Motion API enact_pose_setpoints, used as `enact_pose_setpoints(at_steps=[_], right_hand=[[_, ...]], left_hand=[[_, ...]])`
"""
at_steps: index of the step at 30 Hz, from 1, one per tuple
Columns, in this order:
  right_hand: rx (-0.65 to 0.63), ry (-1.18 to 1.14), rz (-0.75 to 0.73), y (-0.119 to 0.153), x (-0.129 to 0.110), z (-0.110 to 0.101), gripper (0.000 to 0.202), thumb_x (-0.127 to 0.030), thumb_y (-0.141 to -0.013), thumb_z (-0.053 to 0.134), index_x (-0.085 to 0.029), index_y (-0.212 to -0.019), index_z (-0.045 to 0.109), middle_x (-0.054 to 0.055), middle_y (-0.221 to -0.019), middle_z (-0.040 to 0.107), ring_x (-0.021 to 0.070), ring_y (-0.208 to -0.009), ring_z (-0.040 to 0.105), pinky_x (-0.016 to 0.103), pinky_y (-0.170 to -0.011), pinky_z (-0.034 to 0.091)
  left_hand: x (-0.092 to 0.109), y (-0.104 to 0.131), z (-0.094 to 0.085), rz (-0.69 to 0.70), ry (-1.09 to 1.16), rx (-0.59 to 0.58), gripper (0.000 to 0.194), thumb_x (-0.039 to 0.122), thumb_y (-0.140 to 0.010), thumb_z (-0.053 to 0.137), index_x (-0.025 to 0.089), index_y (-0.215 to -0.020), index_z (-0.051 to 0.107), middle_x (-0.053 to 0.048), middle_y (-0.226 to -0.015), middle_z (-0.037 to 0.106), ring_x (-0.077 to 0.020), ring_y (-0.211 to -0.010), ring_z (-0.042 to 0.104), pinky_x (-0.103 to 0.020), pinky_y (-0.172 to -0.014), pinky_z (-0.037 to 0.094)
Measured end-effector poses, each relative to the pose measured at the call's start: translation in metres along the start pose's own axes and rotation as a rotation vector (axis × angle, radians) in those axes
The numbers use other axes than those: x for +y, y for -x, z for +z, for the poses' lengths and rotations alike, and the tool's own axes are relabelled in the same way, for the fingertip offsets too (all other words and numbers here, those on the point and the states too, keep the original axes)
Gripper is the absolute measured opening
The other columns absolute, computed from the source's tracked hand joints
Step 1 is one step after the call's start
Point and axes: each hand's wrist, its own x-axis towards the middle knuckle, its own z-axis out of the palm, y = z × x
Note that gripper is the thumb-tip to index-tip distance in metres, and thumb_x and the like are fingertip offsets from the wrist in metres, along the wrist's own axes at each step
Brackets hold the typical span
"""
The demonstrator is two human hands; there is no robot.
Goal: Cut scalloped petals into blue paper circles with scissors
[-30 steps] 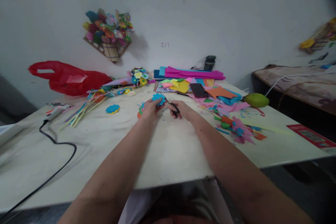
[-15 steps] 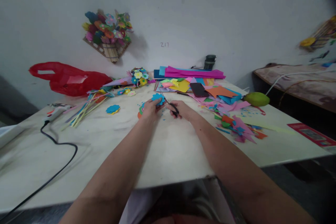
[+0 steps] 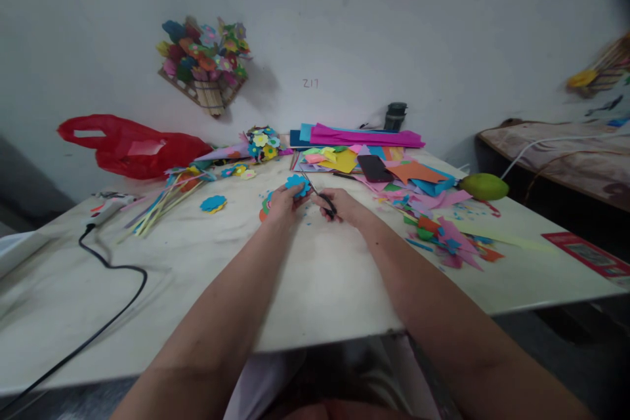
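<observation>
My left hand (image 3: 281, 202) pinches a blue paper flower shape (image 3: 297, 183) just above the white table (image 3: 172, 275). My right hand (image 3: 340, 204) grips small scissors with black handles (image 3: 322, 200), their blades pointing up toward the blue paper. Small blue paper scraps lie on the table under both hands. An orange and green paper piece (image 3: 264, 212) lies just left of my left hand.
A finished blue flower (image 3: 213, 203) lies to the left, beside a bundle of yellow-green sticks (image 3: 157, 207). Stacked coloured paper (image 3: 364, 144), a black phone (image 3: 374, 168), paper offcuts (image 3: 443, 236) and a green fruit (image 3: 483, 186) fill the right. A black cable (image 3: 105, 262) and red bag (image 3: 132, 147) are at the left.
Both hands stay at the same spot with the blue paper and scissors; the view has shifted very slightly.
</observation>
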Motion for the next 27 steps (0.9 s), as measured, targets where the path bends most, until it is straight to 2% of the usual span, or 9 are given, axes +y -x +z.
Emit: enact_pose_setpoints(at_steps=[7, 12, 21, 27], right_hand=[[-0.020, -0.011, -0.004, -0.004, 0.005, -0.001, 0.023, -0.032, -0.097, 0.063, -0.017, -0.080, 0.060, -0.005, -0.053, 0.057, 0.0056, -0.036, 0.049, 0.016, -0.030, 0.028], [-0.036, -0.033, -0.022, -0.001, 0.003, -0.003, 0.024, -0.032, -0.099, 0.061, -0.016, -0.081, 0.060, -0.003, -0.056, 0.060, 0.0066, -0.038, 0.052, 0.016, -0.031, 0.030], [-0.081, -0.045, -0.042, -0.001, 0.004, -0.009, 0.024, -0.028, -0.100, 0.059, -0.016, -0.079, 0.059, -0.003, -0.054, 0.061, 0.0063, -0.037, 0.052, 0.015, -0.031, 0.031], [-0.085, -0.054, -0.034, -0.001, 0.004, -0.012, 0.024, -0.028, -0.100, 0.058, -0.016, -0.080, 0.059, -0.002, -0.053, 0.061, 0.0070, -0.038, 0.053, 0.016, -0.032, 0.032]], left_hand=[[-0.002, -0.007, -0.005, 0.034, -0.006, 0.017, 0.014, 0.009, -0.070, 0.077, 0.016, -0.078, 0.068, -0.004, -0.076, 0.073, -0.0164, -0.070, 0.073, -0.023, -0.064, 0.057], [0.000, -0.009, -0.009, 0.046, -0.029, -0.023, 0.015, 0.010, -0.067, 0.079, 0.015, -0.077, 0.068, -0.004, -0.076, 0.073, -0.0154, -0.067, 0.072, -0.025, -0.066, 0.058], [0.000, -0.009, -0.016, 0.072, -0.119, -0.114, 0.035, 0.021, -0.057, 0.092, 0.017, -0.072, 0.060, 0.004, -0.062, 0.063, -0.0070, -0.046, 0.053, -0.023, -0.058, 0.055], [0.002, -0.006, -0.016, 0.118, -0.193, -0.161, 0.035, 0.031, -0.065, 0.090, 0.020, -0.070, 0.057, 0.007, -0.054, 0.053, -0.0056, -0.043, 0.043, -0.023, -0.058, 0.054]])
